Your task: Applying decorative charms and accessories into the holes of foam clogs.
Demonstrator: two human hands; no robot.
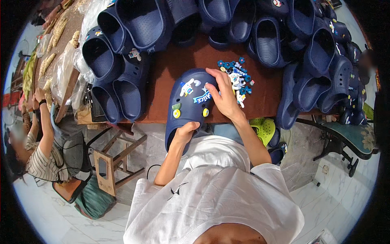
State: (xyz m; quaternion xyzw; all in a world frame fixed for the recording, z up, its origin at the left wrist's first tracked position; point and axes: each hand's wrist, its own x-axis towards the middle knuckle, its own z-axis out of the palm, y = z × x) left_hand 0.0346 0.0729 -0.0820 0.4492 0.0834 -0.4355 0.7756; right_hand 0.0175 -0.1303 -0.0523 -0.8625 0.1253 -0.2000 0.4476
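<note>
The right hand has its fingers side by side and curved, their tips on the toe of a navy-blue, smooth, rounded foam clog; its thumb stands apart from them, beside a blue lettered banner charm. The left hand grips the same clog at its foot opening, thumb over the rim; I cannot tell how its other fingers lie, as they are hidden.

The clog is held at the near edge of the brown tabletop, its heel end reaching past that edge. Set on its perforated upper are a glossy white, long-eared character charm, a small green charm and two round yellow charms with pale centres. Right of the right hand, a loose heap of moulded charms lies on the tabletop: blue flowers, white figures, banner shapes.

More navy clogs crowd the far edge and both ends of the tabletop, many with their hollow openings showing textured insoles. Beyond the left end are crumpled clear plastic bags, their contents hard to make out, and knobbly pale corn cobs, with another person nearby. Below the near edge are bright lime-green clogs and an angular wooden stool.
</note>
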